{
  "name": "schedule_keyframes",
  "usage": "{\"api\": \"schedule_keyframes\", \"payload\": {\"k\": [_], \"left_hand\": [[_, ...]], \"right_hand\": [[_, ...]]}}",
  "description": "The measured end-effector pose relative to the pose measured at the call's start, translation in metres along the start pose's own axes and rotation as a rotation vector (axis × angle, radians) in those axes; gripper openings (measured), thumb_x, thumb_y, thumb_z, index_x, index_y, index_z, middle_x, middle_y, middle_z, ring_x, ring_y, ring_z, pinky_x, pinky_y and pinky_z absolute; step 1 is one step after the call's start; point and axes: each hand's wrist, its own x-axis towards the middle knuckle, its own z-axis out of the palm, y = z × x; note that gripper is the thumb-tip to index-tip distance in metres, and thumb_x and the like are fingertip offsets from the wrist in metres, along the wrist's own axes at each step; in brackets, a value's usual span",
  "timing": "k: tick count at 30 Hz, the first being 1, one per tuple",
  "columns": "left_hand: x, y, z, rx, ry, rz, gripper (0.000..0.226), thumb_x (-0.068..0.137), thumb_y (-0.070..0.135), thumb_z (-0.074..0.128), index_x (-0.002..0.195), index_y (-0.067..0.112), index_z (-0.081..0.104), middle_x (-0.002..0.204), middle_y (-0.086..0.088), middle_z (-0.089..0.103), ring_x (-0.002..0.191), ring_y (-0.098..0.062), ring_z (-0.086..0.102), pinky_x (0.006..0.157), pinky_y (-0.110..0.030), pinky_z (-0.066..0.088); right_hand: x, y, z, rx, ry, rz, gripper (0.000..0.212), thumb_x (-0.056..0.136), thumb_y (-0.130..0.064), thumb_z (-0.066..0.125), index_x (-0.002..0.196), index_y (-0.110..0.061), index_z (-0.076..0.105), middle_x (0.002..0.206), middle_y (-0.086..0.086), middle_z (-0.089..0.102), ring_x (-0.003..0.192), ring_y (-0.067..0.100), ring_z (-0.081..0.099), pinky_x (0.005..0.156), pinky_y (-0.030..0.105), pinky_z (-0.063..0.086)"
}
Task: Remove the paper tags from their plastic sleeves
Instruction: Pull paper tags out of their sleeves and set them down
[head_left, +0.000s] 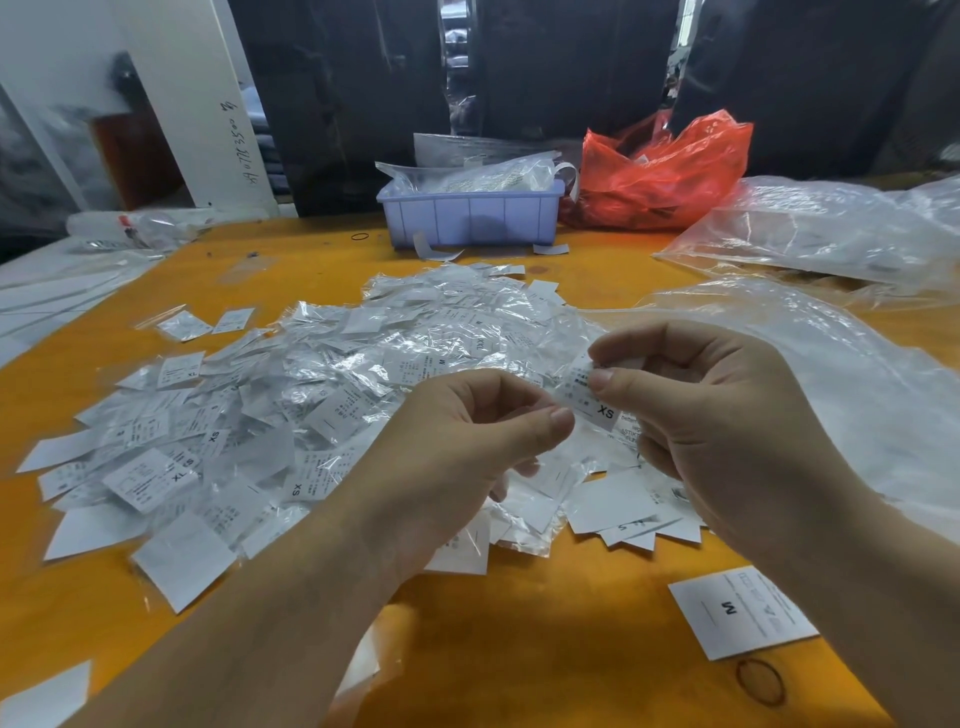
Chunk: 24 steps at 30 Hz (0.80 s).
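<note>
Both hands (587, 431) pinch XS tag (592, 400); sleeve edge indistinct.

Two bare forearms in view, coming up from bottom edge. No sleeves visible, no cuffs. Left hand (457, 447) bare: no glove, no ring, no watch at wrist. Right hand (711, 410) same: bare, no glove, nothing on fingers or wrist. Thumbnails short, plain, unpainted on both. Forearms smooth, no markings or bands. Rest of person out of frame.
</note>
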Motion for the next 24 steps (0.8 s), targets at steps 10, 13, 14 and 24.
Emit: {"api": "schedule_keyframes", "payload": {"k": [10, 13, 14, 24], "left_hand": [[0.0005, -0.0018, -0.0003, 0.003, -0.027, 0.008, 0.025, 0.072, 0.039, 0.069, 0.081, 0.015, 0.071, 0.070, 0.004, 0.069, 0.060, -0.006, 0.060, 0.053, -0.020, 0.047], [0.0007, -0.0024, -0.0006, 0.000, -0.045, 0.008, 0.027, 0.075, 0.039, 0.066, 0.082, 0.014, 0.072, 0.069, 0.003, 0.069, 0.061, -0.006, 0.059, 0.052, -0.019, 0.045], [0.0007, -0.0024, -0.0009, -0.009, -0.048, 0.009, 0.026, 0.076, 0.039, 0.066, 0.081, 0.015, 0.073, 0.069, 0.002, 0.069, 0.061, -0.006, 0.059, 0.052, -0.019, 0.045], [0.0020, -0.0033, -0.0012, -0.141, -0.056, -0.004, 0.021, 0.078, 0.032, 0.067, 0.081, 0.013, 0.073, 0.072, -0.004, 0.070, 0.059, -0.011, 0.060, 0.049, -0.021, 0.046]], "right_hand": [[-0.0017, 0.0037, -0.0004, -0.056, -0.045, -0.059, 0.014, 0.078, -0.008, 0.077, 0.087, -0.018, 0.074, 0.071, -0.005, 0.068, 0.050, 0.000, 0.055, 0.045, 0.008, 0.039], [-0.0035, 0.0020, 0.0023, -0.010, -0.074, -0.065, 0.028, 0.075, -0.006, 0.078, 0.100, -0.019, 0.071, 0.073, -0.001, 0.069, 0.049, 0.000, 0.055, 0.044, 0.008, 0.039], [-0.0033, 0.0016, 0.0023, 0.024, -0.082, -0.047, 0.034, 0.075, -0.006, 0.077, 0.106, -0.019, 0.069, 0.073, 0.001, 0.069, 0.047, 0.000, 0.055, 0.043, 0.008, 0.039], [-0.0006, 0.0033, -0.0007, -0.035, 0.003, -0.097, 0.015, 0.078, -0.009, 0.077, 0.090, -0.016, 0.071, 0.077, 0.002, 0.068, 0.049, 0.000, 0.052, 0.045, 0.008, 0.037]]}}
